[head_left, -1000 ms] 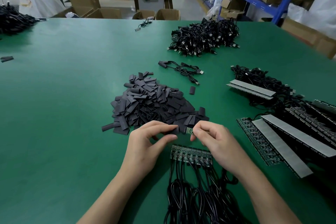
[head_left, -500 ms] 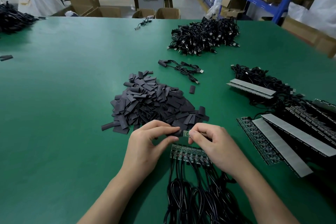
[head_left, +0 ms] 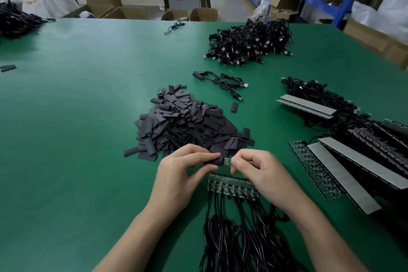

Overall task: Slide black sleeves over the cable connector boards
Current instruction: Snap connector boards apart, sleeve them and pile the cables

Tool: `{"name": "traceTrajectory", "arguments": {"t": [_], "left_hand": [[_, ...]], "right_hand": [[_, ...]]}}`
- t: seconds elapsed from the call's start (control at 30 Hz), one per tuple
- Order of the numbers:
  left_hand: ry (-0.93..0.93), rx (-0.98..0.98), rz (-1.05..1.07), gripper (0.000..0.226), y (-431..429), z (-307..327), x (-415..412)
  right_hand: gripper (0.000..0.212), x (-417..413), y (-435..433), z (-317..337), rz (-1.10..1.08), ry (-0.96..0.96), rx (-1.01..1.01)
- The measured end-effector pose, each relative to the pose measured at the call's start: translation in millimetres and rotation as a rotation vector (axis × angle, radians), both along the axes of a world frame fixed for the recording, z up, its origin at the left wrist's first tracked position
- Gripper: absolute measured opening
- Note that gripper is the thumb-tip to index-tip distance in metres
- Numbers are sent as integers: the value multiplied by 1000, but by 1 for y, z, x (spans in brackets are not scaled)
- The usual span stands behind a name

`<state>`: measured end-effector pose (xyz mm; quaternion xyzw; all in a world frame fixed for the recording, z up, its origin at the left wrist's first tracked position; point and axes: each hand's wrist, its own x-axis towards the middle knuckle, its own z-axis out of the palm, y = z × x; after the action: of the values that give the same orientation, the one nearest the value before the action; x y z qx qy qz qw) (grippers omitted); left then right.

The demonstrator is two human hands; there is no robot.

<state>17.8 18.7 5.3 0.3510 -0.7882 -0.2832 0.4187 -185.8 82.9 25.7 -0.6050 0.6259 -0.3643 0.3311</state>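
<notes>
My left hand (head_left: 181, 172) pinches a black sleeve (head_left: 215, 161) between thumb and fingers. My right hand (head_left: 258, 170) holds a small green connector board (head_left: 227, 161), and part of the board is inside the sleeve's end. Just below the hands lies a row of several bare connector boards (head_left: 229, 184), their black cables (head_left: 238, 238) trailing toward me. A big pile of loose black sleeves (head_left: 187, 121) lies right behind the hands.
Panels of joined boards with grey strips (head_left: 344, 172) are stacked at the right. A sleeved cable (head_left: 220, 83) lies beyond the pile, with a heap of finished cables (head_left: 249, 42) farther back. The green table (head_left: 77, 117) stretches to the left.
The hands have drawn closer together and the sleeve has slid further over the board, so less of the green board shows. Nothing else on the table has moved.
</notes>
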Motion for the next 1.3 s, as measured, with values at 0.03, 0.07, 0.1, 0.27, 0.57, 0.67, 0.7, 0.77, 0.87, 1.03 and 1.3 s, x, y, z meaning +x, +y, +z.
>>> {"name": "traceTrajectory", "arguments": {"t": [0.03,0.07,0.1,0.27,0.57,0.67,0.7,0.77,0.87,1.03,1.3], "left_hand": [[-1,0,0,24,0,0,0],[-7,-4,1,24,0,-1,0],[-17,-11,1,25,-1,-1,0],[-129,-106,9,24,-2,-6,2],[-214,-173,-2,26,-4,-9,3],[-216,-186,-10,24,-4,-8,3],[-214,-186,-15,25,-5,-8,3],[-209,-175,-27,25,-5,-7,4],[-203,-165,-46,25,-5,-6,4],[-187,-155,-26,24,-4,-6,3],[-170,-155,2,23,-2,-7,1]], "right_hand": [[31,1,0,0,2,12,-3],[31,2,0,0,1,26,-9],[32,3,0,0,-4,41,-15],[30,6,1,-2,-56,111,-10],[29,7,0,-4,-75,145,7],[29,7,1,-2,-90,133,-4],[30,7,1,-2,-93,122,-6],[31,6,0,-1,-93,108,-3],[31,6,0,-1,-89,103,2],[32,4,0,0,-80,86,12],[32,3,-1,-2,-65,84,21]]}}
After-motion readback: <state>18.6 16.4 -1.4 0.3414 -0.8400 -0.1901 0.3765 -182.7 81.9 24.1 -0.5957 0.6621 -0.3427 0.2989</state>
